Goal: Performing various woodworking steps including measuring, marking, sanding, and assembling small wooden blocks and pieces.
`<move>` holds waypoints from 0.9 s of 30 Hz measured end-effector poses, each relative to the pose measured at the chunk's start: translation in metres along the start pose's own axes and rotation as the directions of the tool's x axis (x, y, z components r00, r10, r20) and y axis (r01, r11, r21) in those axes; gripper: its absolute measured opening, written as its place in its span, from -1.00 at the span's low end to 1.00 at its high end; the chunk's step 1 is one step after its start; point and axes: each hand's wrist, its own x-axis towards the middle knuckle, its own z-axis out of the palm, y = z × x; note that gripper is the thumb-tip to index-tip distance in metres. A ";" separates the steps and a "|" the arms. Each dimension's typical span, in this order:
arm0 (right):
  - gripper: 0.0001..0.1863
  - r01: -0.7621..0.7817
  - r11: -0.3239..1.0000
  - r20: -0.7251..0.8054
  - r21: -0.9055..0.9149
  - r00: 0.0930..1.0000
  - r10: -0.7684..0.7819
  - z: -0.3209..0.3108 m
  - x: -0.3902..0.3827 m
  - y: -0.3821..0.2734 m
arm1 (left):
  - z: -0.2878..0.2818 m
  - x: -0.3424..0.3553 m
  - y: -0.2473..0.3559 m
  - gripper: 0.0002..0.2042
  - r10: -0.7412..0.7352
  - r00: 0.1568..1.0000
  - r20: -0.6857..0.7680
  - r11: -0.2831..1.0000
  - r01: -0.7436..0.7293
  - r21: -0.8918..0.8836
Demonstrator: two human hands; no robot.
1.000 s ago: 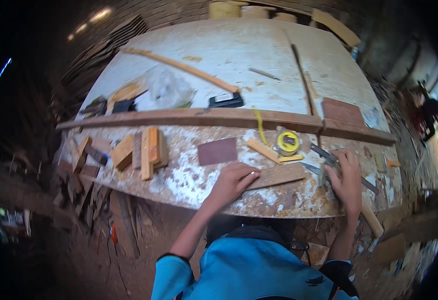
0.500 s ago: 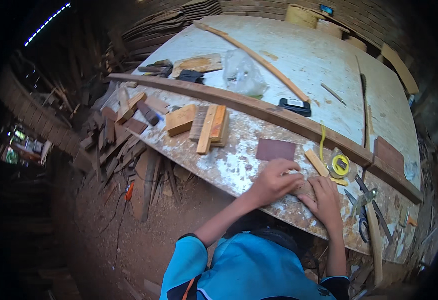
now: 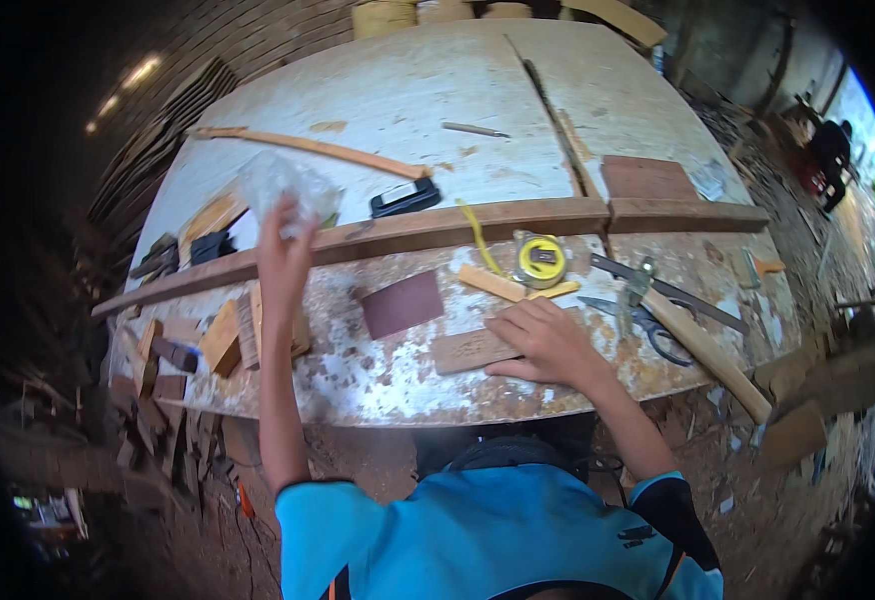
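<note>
My left hand (image 3: 284,255) is stretched out over the long wooden beam, at the near edge of a crumpled clear plastic bag (image 3: 276,185). Its fingers look apart, though slightly blurred; no held thing shows in them. My right hand (image 3: 543,345) grips the right end of a small flat wooden block (image 3: 473,352), which lies on the worktable (image 3: 378,385) near its front edge. The fingers lie over the block's top and the thumb along its near side. A dark red sheet of sandpaper (image 3: 403,304) lies just beyond the block, to its left.
A long wooden beam (image 3: 408,230) crosses the table. Right of centre are a yellow tape measure (image 3: 541,260), a hammer (image 3: 703,345) and scissors (image 3: 648,320). A black case (image 3: 405,198) sits behind the beam. Wood blocks (image 3: 222,338) cluster at left.
My left hand has left the block and swung left and forward to the plastic bag. The white thing in its fingers no longer shows. My right hand stays on the block; the view has turned right.
</note>
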 end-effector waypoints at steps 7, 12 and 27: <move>-0.45 0.076 0.952 -0.263 0.297 0.965 0.005 0.006 0.032 -0.035 | 0.027 -0.163 0.084 -0.31 -0.023 0.924 0.381 0.943 0.146 -0.298; -0.50 -0.083 0.676 0.130 0.732 0.991 -0.019 0.045 0.096 -0.026 | -0.009 -0.170 0.071 -0.49 -0.361 0.930 -0.065 0.657 0.204 -0.726; -0.77 -0.210 0.464 0.092 0.860 0.960 0.264 0.029 0.121 -0.002 | -0.013 -0.061 0.067 -0.88 0.244 0.959 -0.146 0.231 -0.203 -0.951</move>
